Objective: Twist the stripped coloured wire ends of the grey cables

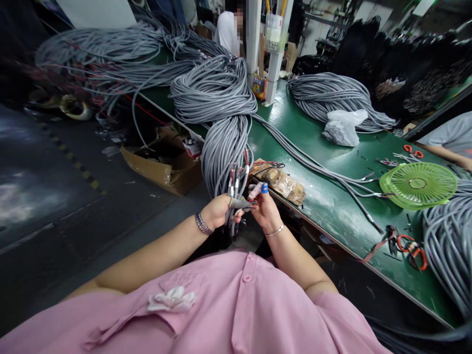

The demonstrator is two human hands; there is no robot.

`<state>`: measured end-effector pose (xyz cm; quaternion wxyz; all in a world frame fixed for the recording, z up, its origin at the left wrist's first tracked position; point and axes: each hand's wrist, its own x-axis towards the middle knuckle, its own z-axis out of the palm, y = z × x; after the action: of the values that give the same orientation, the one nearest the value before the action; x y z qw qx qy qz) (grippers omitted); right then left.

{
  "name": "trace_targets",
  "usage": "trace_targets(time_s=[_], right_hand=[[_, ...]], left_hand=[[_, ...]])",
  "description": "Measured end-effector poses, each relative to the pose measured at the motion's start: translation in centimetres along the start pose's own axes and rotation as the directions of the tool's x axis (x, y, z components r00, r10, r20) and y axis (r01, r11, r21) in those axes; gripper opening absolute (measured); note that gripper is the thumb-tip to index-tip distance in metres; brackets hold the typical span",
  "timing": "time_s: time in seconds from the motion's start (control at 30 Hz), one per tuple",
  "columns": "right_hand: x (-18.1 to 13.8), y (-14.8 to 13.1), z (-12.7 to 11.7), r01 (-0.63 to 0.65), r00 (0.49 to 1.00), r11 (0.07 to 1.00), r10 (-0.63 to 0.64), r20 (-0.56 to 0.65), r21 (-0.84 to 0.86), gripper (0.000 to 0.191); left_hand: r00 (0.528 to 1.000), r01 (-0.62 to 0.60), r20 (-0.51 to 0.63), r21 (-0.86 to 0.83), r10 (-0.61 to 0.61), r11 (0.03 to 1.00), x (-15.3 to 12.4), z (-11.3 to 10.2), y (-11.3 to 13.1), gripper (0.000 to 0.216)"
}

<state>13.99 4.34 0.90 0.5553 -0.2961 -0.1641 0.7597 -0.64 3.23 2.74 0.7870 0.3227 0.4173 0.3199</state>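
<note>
A thick bundle of grey cables [224, 147] hangs off the edge of the green table [313, 196] down to my hands. My left hand [217, 210] is closed round one grey cable end just below the bundle. My right hand [264, 209], with blue tape on a fingertip, pinches the thin red and white wires that stick out of that cable end. Both hands meet in front of my pink shirt, off the table's edge.
Large grey cable coils [217, 88] fill the table's far left, another coil [332, 96] lies behind a crumpled plastic bag [342, 128]. A green fan grille [420, 184], red-handled cutters [411, 248], a taped wooden block [282, 184], a cardboard box [162, 162] on the floor. Another person's arm [448, 147] at right.
</note>
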Motion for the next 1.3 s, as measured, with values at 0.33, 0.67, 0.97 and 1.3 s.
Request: trace_targets(time_s=[0.33, 0.67, 0.97, 1.3], right_hand=[[-0.8, -0.5, -1.4, -0.061, 0.995, 0.997, 0.064, 0.070, -0.045, 0.039], [0.2, 0.9, -2.1, 0.178, 0.984, 0.962, -0.173, 0.042, -0.206, 0.045], [0.7, 0.2, -1.0, 0.085, 0.996, 0.995, -0.084, 0.030, -0.055, 0.040], [-0.2, 0.4, -1.4, -0.032, 0.998, 0.999, 0.033, 0.062, -0.027, 0.048]], left_hand=[[0.984, -0.166, -0.057, 0.018, 0.166, 0.986, -3.2, 0.6, -0.9, 0.022], [0.992, -0.124, 0.007, -0.019, 0.124, 0.992, -1.3, 0.1, -0.8, 0.022], [0.997, -0.069, -0.041, -0.062, 0.066, 0.996, 0.5, 0.9, -0.4, 0.021], [0.988, -0.125, -0.091, -0.015, 0.123, 0.992, -1.0, 1.1, -0.9, 0.023]])
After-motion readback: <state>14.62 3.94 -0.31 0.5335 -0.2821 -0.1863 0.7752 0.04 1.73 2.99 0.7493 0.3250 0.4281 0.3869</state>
